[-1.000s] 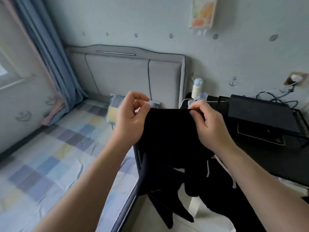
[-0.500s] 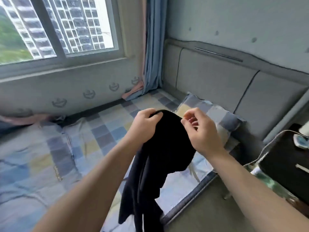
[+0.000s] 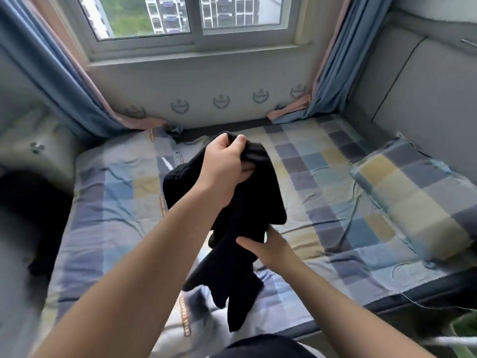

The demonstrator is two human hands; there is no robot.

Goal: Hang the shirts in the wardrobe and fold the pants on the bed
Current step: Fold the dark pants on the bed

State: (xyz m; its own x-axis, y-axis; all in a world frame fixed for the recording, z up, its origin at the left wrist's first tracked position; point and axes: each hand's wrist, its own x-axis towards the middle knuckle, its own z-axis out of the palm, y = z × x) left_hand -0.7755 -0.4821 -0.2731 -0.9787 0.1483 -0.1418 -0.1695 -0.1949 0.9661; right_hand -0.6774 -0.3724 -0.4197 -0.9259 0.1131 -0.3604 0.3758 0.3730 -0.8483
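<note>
Pants of black cloth hang in the air above the bed, between the two hands. The top end is bunched inside the left hand, and from there the cloth falls down and toward the person. The right hand meets it lower, near the middle of its length. Below the right hand the loose ends hang free, apart from the checked sheet as far as I can tell.

Because the cloth is crumpled and all one dark colour, the waistband and the legs cannot be told apart. The fingers of the right hand are hidden behind the cloth. A dark blurred shape at the left edge is not possible to identify.

The left hand is closed tightly around the bunched top, with the fingers curled over it. The right hand pinches the cloth, its thumb lying on the front side. A checked pillow lies on the right of the bed.
</note>
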